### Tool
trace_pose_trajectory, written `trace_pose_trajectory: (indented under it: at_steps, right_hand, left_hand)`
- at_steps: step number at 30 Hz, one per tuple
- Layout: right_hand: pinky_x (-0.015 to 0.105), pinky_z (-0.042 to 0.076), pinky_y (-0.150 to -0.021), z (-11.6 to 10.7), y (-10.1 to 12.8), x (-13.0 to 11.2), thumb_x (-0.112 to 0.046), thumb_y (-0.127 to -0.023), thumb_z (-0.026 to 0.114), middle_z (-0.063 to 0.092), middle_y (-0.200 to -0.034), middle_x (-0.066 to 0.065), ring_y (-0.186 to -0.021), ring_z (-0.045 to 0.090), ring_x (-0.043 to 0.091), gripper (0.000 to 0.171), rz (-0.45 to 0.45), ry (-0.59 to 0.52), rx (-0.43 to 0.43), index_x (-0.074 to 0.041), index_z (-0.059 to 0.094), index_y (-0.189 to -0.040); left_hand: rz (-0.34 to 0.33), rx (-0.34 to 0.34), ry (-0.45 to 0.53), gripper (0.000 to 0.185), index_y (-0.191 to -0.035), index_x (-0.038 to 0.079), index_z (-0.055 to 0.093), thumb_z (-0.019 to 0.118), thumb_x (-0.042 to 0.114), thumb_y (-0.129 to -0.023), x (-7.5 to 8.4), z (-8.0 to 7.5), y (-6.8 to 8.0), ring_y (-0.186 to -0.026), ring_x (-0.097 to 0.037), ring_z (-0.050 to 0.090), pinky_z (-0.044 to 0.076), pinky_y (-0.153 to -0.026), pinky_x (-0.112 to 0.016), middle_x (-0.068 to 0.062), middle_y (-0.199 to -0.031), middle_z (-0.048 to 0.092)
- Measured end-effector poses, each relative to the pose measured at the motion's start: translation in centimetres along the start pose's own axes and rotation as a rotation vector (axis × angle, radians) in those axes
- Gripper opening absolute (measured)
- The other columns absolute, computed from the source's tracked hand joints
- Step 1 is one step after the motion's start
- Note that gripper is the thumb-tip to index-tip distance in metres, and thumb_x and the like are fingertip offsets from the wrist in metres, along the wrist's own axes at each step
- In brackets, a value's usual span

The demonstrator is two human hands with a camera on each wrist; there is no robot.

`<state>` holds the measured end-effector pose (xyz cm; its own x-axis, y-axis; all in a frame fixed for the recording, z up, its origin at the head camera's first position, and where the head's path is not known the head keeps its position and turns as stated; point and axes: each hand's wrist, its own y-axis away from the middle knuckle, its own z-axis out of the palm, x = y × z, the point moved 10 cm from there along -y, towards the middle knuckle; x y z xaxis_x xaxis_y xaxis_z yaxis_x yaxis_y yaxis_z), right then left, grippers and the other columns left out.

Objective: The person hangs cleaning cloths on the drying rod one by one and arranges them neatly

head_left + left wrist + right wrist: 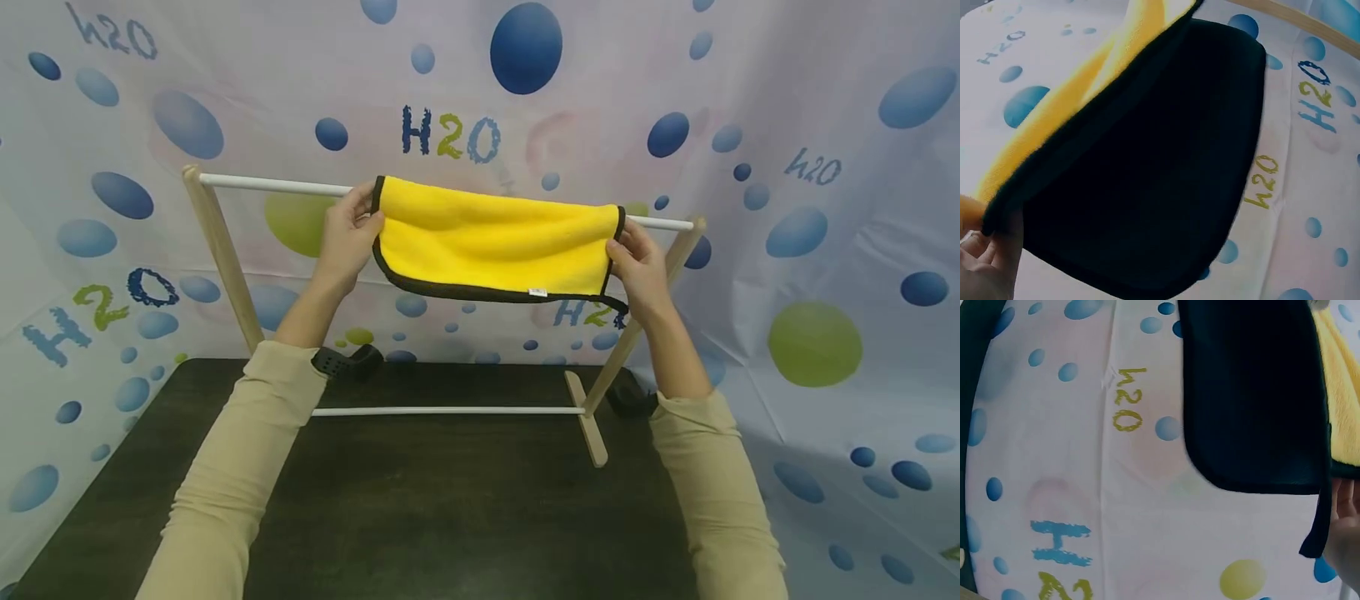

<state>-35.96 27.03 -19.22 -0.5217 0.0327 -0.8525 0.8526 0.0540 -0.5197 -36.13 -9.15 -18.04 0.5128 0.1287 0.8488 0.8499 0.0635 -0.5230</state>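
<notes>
A yellow cloth [495, 242] with black edging and a small white tag drapes over the upper white rod [270, 184] of a wooden rack. Its dark reverse side [1147, 162] fills much of the left wrist view. My left hand [351, 236] pinches the cloth's left edge near the rod, thumb on the yellow face. At the opposite edge, my right hand [639, 265] holds the cloth between thumb and fingers, slightly below the rod. A short black strap [1316, 531] dangles from the cloth's corner beside the right hand.
The rack's wooden uprights [225, 258] rise at both sides, joined low down by another white rod [450, 411]. A wooden foot [587, 421] rests on the dark table [450, 508]. Behind hangs a white curtain [600, 50] with dots and lettering.
</notes>
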Motion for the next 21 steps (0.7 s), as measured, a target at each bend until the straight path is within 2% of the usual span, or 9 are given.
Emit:
trace_pose_trajectory:
  at_steps: [3, 6, 9, 10, 12, 14, 16, 18, 21]
  right_hand:
    - [0.014, 0.053, -0.074, -0.3, 0.1, 1.1, -0.012, -0.096, 0.049, 0.058, -0.103, -0.005, -0.087, 0.059, 0.006, 0.039, 0.035, 0.003, 0.037, -0.007, 0.047, -0.135]
    - [0.014, 0.054, -0.072, -0.4, 0.6, 2.4, -0.014, -0.096, 0.050, 0.059, -0.097, -0.006, -0.082, 0.059, 0.005, 0.041, 0.064, 0.009, 0.042, -0.004, 0.046, -0.135]
    - [0.013, 0.053, -0.075, -0.4, 1.2, 3.8, -0.017, -0.096, 0.051, 0.058, -0.095, -0.008, -0.083, 0.058, 0.004, 0.044, 0.092, 0.068, 0.019, -0.002, 0.043, -0.136]
    - [0.012, 0.052, -0.076, -0.3, 1.4, 4.3, -0.018, -0.096, 0.052, 0.058, -0.096, -0.010, -0.085, 0.057, 0.003, 0.045, 0.102, 0.099, 0.007, -0.002, 0.042, -0.136]
    - [0.011, 0.050, -0.077, -0.3, 1.9, 5.3, -0.018, -0.096, 0.052, 0.057, -0.096, -0.013, -0.087, 0.055, 0.001, 0.044, 0.119, 0.161, -0.018, -0.002, 0.042, -0.135]
    - [0.011, 0.049, -0.075, -0.2, 2.4, 6.3, -0.016, -0.096, 0.052, 0.056, -0.093, -0.016, -0.085, 0.054, 0.001, 0.039, 0.126, 0.213, -0.039, -0.003, 0.044, -0.132]
    - [0.012, 0.049, -0.074, -0.1, 2.8, 6.9, -0.013, -0.096, 0.051, 0.056, -0.090, -0.018, -0.083, 0.055, 0.000, 0.035, 0.117, 0.231, -0.047, -0.002, 0.046, -0.129]
    - [0.013, 0.051, -0.074, -0.1, 3.1, 7.4, -0.010, -0.096, 0.050, 0.057, -0.086, -0.018, -0.078, 0.057, 0.000, 0.032, 0.103, 0.223, -0.034, 0.000, 0.048, -0.126]
    - [0.013, 0.053, -0.075, -0.2, 3.4, 7.9, -0.007, -0.096, 0.049, 0.057, -0.081, -0.018, -0.074, 0.059, -0.001, 0.033, 0.088, 0.198, 0.000, 0.006, 0.048, -0.126]
  left_hand:
    - [0.001, 0.032, -0.006, 0.045, -0.140, 0.009, 0.043, 0.044, 0.003, -0.095, -0.7, -0.3, 0.3, -0.101, -0.015, 0.062, 0.054, -0.090, -0.024, -0.019, -0.124, 0.056]
    - [0.039, 0.068, 0.029, 0.048, -0.141, 0.010, 0.041, 0.047, 0.002, -0.094, -1.6, -0.5, 1.0, -0.091, -0.007, 0.063, 0.054, -0.083, -0.018, -0.011, -0.112, 0.060]
    - [0.053, 0.073, 0.086, 0.051, -0.142, 0.010, 0.037, 0.050, 0.002, -0.093, -3.0, -0.4, 1.8, -0.086, -0.002, 0.061, 0.052, -0.078, -0.012, 0.001, -0.103, 0.058]
    - [0.052, 0.059, 0.103, 0.053, -0.142, 0.009, 0.035, 0.052, 0.002, -0.092, -3.4, -0.2, 2.0, -0.087, -0.002, 0.061, 0.051, -0.078, -0.012, 0.001, -0.103, 0.057]
    - [0.036, 0.020, 0.110, 0.057, -0.143, 0.008, 0.031, 0.054, 0.001, -0.091, -4.5, 0.3, 2.4, -0.090, -0.002, 0.059, 0.050, -0.080, -0.011, -0.001, -0.107, 0.057]
    - [0.017, -0.018, 0.094, 0.059, -0.143, 0.006, 0.030, 0.054, 0.000, -0.090, -5.4, 0.9, 2.8, -0.092, -0.001, 0.058, 0.049, -0.081, -0.010, -0.010, -0.112, 0.057]
    - [0.006, -0.035, 0.071, 0.058, -0.142, 0.003, 0.030, 0.054, -0.002, -0.090, -6.0, 1.2, 3.1, -0.090, 0.001, 0.057, 0.049, -0.080, -0.010, -0.020, -0.114, 0.056]
    - [0.002, -0.028, 0.055, 0.056, -0.141, 0.001, 0.033, 0.053, -0.004, -0.089, -6.5, 1.3, 3.3, -0.087, 0.003, 0.058, 0.050, -0.077, -0.009, -0.025, -0.112, 0.057]
    - [0.004, -0.017, 0.070, 0.053, -0.139, -0.001, 0.036, 0.053, -0.006, -0.089, -7.0, 1.4, 3.5, -0.081, 0.004, 0.059, 0.052, -0.073, -0.010, -0.019, -0.101, 0.059]
